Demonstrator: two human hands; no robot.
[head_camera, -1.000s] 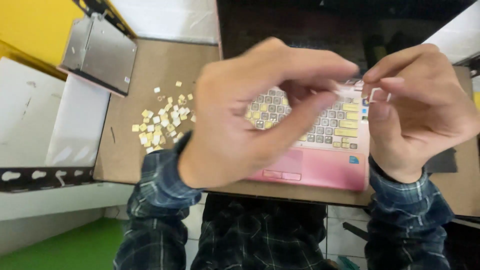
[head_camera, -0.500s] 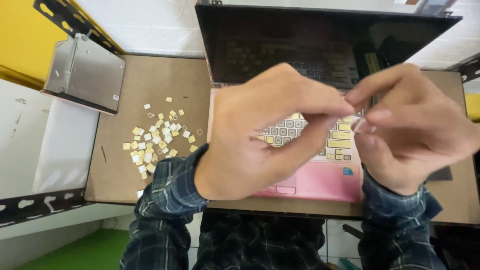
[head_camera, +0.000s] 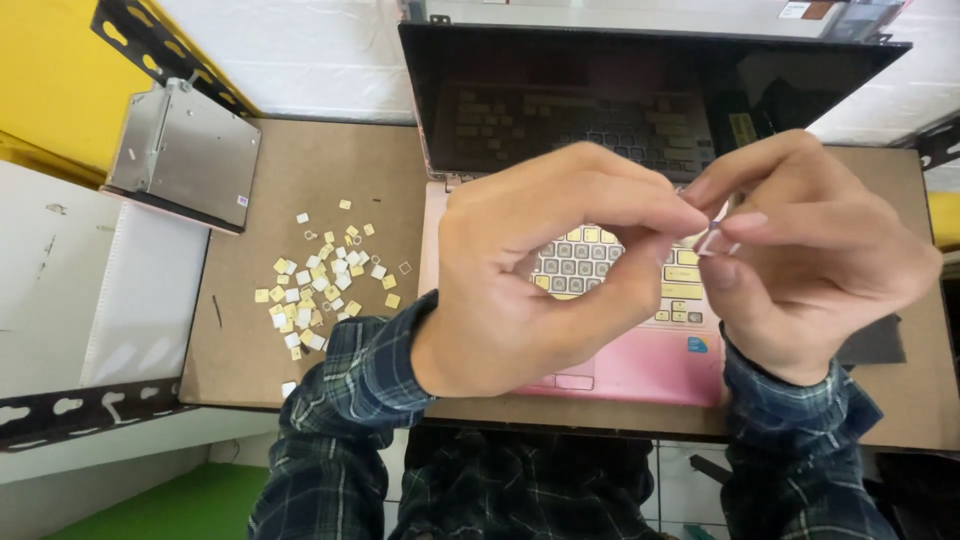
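While both hands (head_camera: 690, 270) pinch keycap (head_camera: 712, 240), desk edge nears

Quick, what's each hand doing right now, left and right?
Left hand: closed in a pinch on one end of a small white clip, held above the pink laptop.
Right hand: closed in a pinch on the same clip's other end.

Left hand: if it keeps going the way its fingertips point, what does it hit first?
The left hand points toward the right hand. It would first meet the small white piece pinched between both, then the right fingers. Depth is unclear.
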